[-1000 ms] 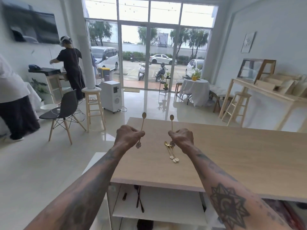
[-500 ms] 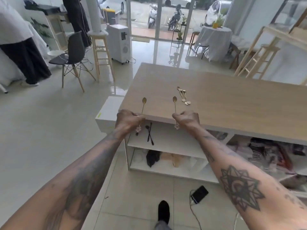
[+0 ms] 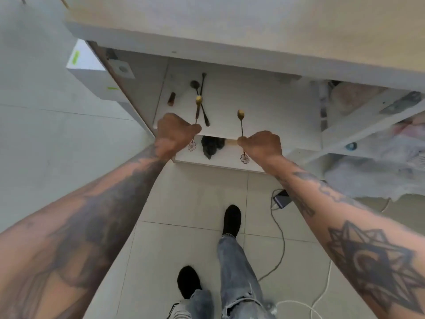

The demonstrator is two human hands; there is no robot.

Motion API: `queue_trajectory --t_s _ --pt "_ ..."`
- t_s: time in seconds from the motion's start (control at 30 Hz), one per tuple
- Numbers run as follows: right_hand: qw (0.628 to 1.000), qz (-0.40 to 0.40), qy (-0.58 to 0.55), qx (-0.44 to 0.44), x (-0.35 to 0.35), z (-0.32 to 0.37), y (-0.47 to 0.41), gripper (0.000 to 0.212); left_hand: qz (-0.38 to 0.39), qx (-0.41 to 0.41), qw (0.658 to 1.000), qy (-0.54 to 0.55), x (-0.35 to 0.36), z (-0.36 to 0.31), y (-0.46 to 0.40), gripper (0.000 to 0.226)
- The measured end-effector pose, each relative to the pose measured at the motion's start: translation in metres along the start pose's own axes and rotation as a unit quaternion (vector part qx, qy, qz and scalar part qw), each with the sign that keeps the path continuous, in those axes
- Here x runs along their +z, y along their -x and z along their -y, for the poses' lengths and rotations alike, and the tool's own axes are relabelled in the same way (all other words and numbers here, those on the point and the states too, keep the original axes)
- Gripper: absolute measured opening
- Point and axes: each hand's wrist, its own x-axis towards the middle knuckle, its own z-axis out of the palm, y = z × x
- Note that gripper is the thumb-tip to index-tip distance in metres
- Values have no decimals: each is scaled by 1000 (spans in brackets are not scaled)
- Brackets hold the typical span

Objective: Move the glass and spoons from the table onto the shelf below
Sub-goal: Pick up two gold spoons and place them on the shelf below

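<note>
Pale floor tiles run up to a white unit, its table top point(image 3: 253, 21) a blurred band across the upper edge of the view, with an open white shelf point(image 3: 264, 104) just beneath it. Two dark spoons point(image 3: 202, 100) already lie crossed near the shelf's left end, with a small brown stub point(image 3: 171, 99) beside them.

The person leans in with both fists level at the shelf's front edge. The left hand point(image 3: 174, 134) is closed tight around the stem of a gold spoon point(image 3: 198, 104), bowl pointing inward over the dark pair and flower-shaped end hanging below the fist. The right hand point(image 3: 262, 145) is pinched shut on a second gold spoon point(image 3: 241, 122), its bowl over bare shelf toward the middle and its flower end dangling past the front edge. Neither spoon looks set down yet. No glass is in view, so it probably remains on the table top.

The risks look small but real. The left spoon hovers right above the crossed pair, so dropping it there could knock them about or send one rolling. Both stems are thin and gripped near the tail, and letting go too close to the front edge could tip a spoon off onto the tiles, where a phone point(image 3: 281, 199) and its cable point(image 3: 281, 238) lie near the person's feet. The table top overhangs closely, so lifted knuckles could catch its underside.
</note>
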Motion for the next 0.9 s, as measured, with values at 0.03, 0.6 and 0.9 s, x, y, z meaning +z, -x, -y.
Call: queue_trajectory --t_s 0.03,0.6,0.9 --pt "1000 -2 1 -3 8 -3 -20 43 -8 -1 1000 -4 13 -1 -20 40" --pt "997 -73 19 -15 79 31 -213 30 -47 50 997 -44 102 -9 -192 47" --pt "995 -68 72 15 -2 27 -120 38 -28 14 987 -159 20 -24 -113 25"
